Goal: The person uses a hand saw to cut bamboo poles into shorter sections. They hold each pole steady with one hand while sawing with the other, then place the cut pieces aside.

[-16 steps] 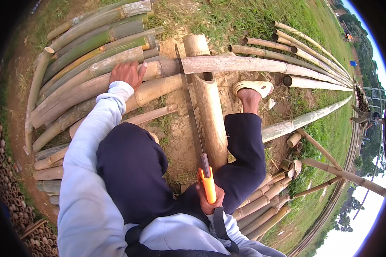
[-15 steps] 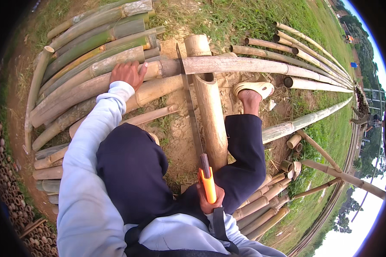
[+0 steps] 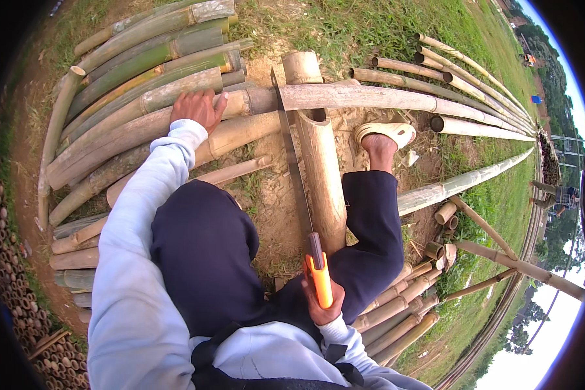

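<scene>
A long bamboo pole (image 3: 357, 97) lies crosswise over a thick notched bamboo log (image 3: 325, 175). My left hand (image 3: 199, 112) presses on the pole left of the log, fingers curled over its top. My right hand (image 3: 317, 313) is closed round the orange handle of a handsaw (image 3: 293, 159), low in front of my body. The saw's long blade crosses the pole just left of the log, its tip beyond the far side. Where the teeth meet the bamboo, I cannot tell the depth of the cut.
Several cut bamboo lengths (image 3: 169, 52) lie side by side at the left. Long poles (image 3: 474, 81) stretch away at the right. More short pieces (image 3: 396, 312) lie beside my right leg. A bamboo frame (image 3: 500, 257) stands at the right, with a person (image 3: 561, 197) farther off.
The saw and both hands have shifted only slightly to the right in the picture, partly with the view. My left hand stays on the pole. The distant person has changed posture.
</scene>
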Tool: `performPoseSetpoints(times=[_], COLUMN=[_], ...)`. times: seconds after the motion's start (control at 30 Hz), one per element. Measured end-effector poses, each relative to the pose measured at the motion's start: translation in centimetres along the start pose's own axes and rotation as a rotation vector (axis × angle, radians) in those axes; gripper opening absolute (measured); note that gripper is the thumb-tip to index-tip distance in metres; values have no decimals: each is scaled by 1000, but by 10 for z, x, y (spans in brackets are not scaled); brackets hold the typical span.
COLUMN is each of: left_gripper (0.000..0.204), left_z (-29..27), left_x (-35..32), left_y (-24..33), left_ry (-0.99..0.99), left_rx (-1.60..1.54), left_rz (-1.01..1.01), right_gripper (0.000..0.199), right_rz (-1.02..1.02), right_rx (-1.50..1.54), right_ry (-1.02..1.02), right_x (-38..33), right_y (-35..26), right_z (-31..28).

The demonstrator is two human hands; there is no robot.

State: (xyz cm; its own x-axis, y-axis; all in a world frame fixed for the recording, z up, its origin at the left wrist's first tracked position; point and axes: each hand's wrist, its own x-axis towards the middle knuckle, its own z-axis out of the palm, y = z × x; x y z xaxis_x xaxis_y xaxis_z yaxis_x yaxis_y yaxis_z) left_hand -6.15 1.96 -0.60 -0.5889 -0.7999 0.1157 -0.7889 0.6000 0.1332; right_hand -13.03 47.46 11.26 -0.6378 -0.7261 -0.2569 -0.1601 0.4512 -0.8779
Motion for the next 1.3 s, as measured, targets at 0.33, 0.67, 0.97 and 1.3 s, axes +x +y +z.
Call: performPoseSetpoints(times=[0.33,0.67,0.97,1.3], left_gripper=[58,55,54,54], left_z=[-6,-3,-8,-16], left_x=[9,7,5,10], left_y=[8,10,10,9], left_ry=[-69,-67,-57,-143], left_rx=[20,34,42,47], left_rz=[10,-15,-28,-14], right_gripper=[17,17,19,19], right_rz=[-199,-94,-192,-31], right_rx=[167,44,108,160], right_ry=[43,101,56,26], right_x=[183,58,195,102], right_y=[13,17,1,7], right_z=[70,33,74,42])
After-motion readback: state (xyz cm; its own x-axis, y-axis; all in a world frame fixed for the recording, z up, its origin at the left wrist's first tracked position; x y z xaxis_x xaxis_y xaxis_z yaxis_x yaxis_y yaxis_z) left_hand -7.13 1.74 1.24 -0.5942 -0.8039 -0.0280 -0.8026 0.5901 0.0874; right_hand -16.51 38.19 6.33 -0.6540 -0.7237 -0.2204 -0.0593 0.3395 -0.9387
